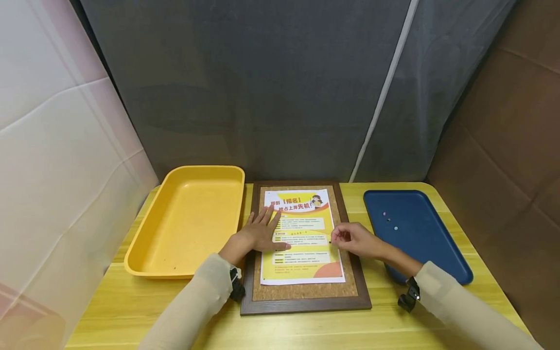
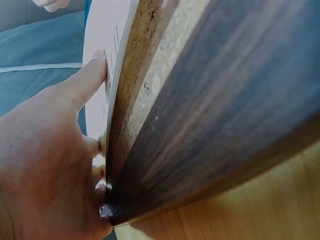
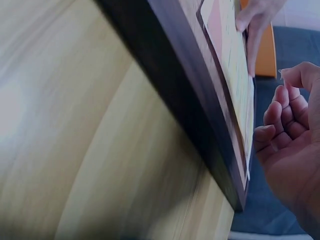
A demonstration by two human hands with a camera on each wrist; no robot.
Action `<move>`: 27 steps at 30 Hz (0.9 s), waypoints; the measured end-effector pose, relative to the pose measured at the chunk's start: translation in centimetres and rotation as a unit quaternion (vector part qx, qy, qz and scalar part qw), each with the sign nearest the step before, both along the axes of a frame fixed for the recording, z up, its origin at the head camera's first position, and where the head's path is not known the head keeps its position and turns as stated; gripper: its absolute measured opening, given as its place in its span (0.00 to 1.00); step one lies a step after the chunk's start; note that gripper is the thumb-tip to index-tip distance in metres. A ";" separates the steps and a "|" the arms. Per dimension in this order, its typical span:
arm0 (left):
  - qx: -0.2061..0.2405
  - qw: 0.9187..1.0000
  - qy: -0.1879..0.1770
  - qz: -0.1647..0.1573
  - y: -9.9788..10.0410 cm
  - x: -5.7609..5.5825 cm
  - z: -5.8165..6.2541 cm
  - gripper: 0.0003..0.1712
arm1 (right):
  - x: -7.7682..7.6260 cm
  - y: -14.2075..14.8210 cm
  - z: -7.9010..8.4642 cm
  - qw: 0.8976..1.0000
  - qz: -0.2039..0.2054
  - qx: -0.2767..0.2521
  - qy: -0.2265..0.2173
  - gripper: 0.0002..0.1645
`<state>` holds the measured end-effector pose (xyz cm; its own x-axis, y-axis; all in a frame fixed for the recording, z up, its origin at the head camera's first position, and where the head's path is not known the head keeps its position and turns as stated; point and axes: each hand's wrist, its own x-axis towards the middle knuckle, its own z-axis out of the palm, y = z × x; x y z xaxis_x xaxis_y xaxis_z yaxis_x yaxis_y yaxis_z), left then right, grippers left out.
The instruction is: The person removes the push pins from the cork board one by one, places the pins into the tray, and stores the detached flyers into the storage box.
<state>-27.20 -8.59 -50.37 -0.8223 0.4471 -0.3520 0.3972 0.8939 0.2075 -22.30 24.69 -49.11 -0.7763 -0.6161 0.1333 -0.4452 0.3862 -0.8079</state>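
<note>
A printed yellow-and-white poster [image 1: 302, 248] lies on a cork board [image 1: 306, 291] in a dark brown wooden frame [image 1: 306, 305]. My left hand [image 1: 262, 233] is spread flat over the poster's left side, thumb pointing right; its thumb [image 2: 92, 75] touches the paper in the left wrist view. At the poster's right edge, my right hand [image 1: 356, 239] pinches a small pale pin [image 3: 281, 73] between thumb and forefinger. The pin's exact shape is too small to tell. A dark dot [image 1: 264, 278] marks the poster's lower left corner.
A deep yellow tray [image 1: 185, 243] stands left of the board. On the right, a blue tray [image 1: 424, 233] holds several tiny round pieces [image 1: 395, 228]. Wood-grain table [image 1: 131, 311] shows around them, with a grey curtain [image 1: 245, 97] behind.
</note>
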 end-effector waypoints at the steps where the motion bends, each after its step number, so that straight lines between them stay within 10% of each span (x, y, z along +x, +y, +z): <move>1: 0.002 1.000 0.001 0.000 0.0 0.0 -0.1 0.71 | 0.0 0.3 0.0 1.000 -0.003 0.001 -0.001 0.06; 12: 0.007 1.000 0.001 -0.006 0.0 -0.2 -0.3 0.72 | -0.6 3.8 0.0 0.998 -0.035 0.020 0.039 0.07; 19: -0.004 1.000 0.000 -0.007 0.4 1.5 2.5 0.67 | -0.6 6.1 0.3 0.998 -0.046 0.021 0.033 0.07; 27: -0.005 1.000 0.007 -0.008 0.5 1.5 2.4 0.66 | -1.1 8.4 0.2 0.997 -0.069 0.038 0.011 0.04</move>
